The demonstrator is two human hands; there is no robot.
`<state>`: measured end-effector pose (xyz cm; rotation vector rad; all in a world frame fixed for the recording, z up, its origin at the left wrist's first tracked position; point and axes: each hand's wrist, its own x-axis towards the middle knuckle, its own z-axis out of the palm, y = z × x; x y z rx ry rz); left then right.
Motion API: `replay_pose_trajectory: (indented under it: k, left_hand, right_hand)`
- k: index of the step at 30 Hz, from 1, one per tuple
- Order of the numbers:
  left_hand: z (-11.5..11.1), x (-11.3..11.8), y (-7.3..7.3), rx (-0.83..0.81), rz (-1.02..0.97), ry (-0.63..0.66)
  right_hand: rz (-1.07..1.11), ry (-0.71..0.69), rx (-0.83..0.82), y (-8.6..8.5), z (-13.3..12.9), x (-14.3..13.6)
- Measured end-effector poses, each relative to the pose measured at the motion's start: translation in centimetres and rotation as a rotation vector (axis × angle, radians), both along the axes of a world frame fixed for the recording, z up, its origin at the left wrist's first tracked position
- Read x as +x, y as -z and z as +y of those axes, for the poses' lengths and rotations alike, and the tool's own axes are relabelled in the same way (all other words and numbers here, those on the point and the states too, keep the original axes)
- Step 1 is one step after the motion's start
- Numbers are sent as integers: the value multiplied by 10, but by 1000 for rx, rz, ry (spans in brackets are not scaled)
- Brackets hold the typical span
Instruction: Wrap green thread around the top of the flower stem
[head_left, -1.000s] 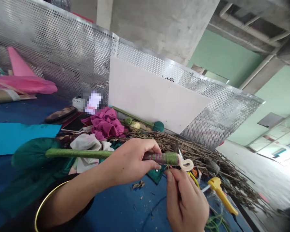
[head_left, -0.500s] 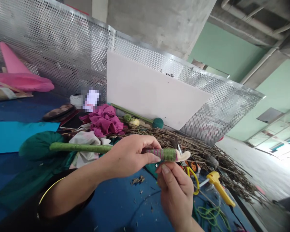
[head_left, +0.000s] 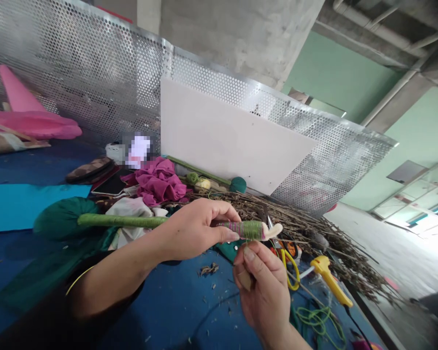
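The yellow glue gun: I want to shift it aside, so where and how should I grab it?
With the right hand, the nearer one, I'd grip the yellow glue gun by its handle, from above on the near side: it is long and slim, while dry stalks lie on its far side. Stay above the lower end, where the black cord comes out.

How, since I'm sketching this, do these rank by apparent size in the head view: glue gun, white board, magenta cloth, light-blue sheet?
1. White board
2. Light-blue sheet, cut off at the left edge
3. Magenta cloth
4. Glue gun
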<state>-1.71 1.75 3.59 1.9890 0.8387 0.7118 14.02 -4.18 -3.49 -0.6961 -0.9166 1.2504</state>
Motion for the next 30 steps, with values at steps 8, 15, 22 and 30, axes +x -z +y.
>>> replay_pose_trajectory:
  k: [8, 15, 22, 30]
  left_hand:
    - [0, -1, -2, -68, -29, 41]
    - [-2, -5, -4, -148, -46, 176]
    - [-1, -3, -4, -95, 81, 238]
    - [0, 9, 3, -164, 194, 257]
  right_hand:
    - [-27, 28, 53, 2, -3, 0]
    - [-283, 18, 192, 14, 21, 15]
    - [-759, -96, 411, -16, 38, 50]
    - [-1049, -113, 541, -26, 45, 70]
